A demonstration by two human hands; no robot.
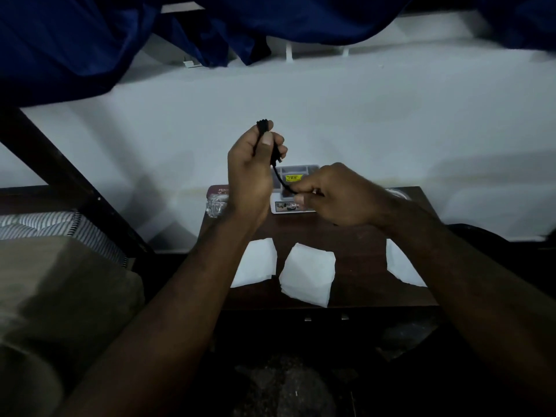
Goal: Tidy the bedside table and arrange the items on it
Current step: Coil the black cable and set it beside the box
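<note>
- Left hand was raised above the bedside table, fingers closed round a bundled black cable; the folded loops stuck out above the thumb.
- Right hand was closed in a pinch on the cable's loose tail, lower and to the right, over the back of the table.
- Judged step: winding the tail onto the bundle.
- Risk: the loops could spring loose if the left thumb eased, as nothing ties them.
- Risk: the free end might snag or knock the clear plastic box just beneath the hands.
- Light was dim; small detail uncertain.
- Count: three white folded papers along the front edge, one box, one cable, one crinkled packet at back left, partly hidden.
</note>
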